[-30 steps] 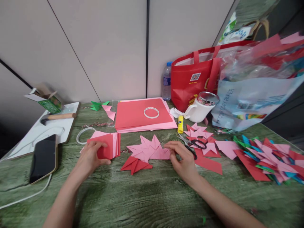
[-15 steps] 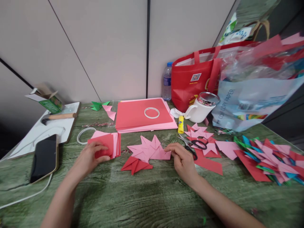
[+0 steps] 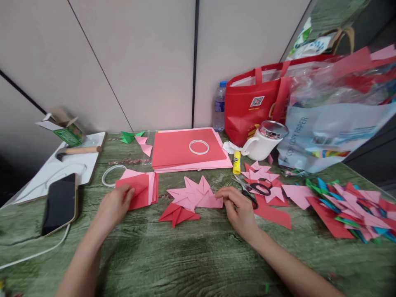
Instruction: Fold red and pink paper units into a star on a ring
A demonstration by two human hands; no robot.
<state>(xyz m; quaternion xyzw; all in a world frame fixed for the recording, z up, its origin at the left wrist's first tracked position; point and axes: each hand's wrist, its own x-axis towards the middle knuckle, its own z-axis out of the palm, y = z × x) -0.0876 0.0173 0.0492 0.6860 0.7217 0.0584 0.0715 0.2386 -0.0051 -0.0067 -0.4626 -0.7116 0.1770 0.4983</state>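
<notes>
My left hand (image 3: 116, 204) pinches the near left corner of a red paper square (image 3: 140, 190) between thumb and fingers. That corner is lifted and bent up off the stack of red and pink paper squares (image 3: 152, 187) beneath it. My right hand (image 3: 239, 210) has curled fingers, with the index fingertip at the right end of a pink folded paper star piece (image 3: 194, 194); its thumb is mostly hidden. Just below the pink piece lies a red folded paper piece (image 3: 178, 215), their edges overlapping. Black-handled scissors (image 3: 252, 190) lie beyond my right hand.
Large red and pink sheets (image 3: 173, 148) lie at the back under a tape ring (image 3: 199, 147). A glue stick (image 3: 236, 162) and white mug (image 3: 262, 144) stand right of them. Folded pieces (image 3: 355, 210) heap far right. A phone (image 3: 60, 203) and hammer (image 3: 78, 151) lie left.
My left hand has drawn back slightly to the left, and its fingers have closed on the red square's corner, bending it up. My right hand stays at the pink piece.
</notes>
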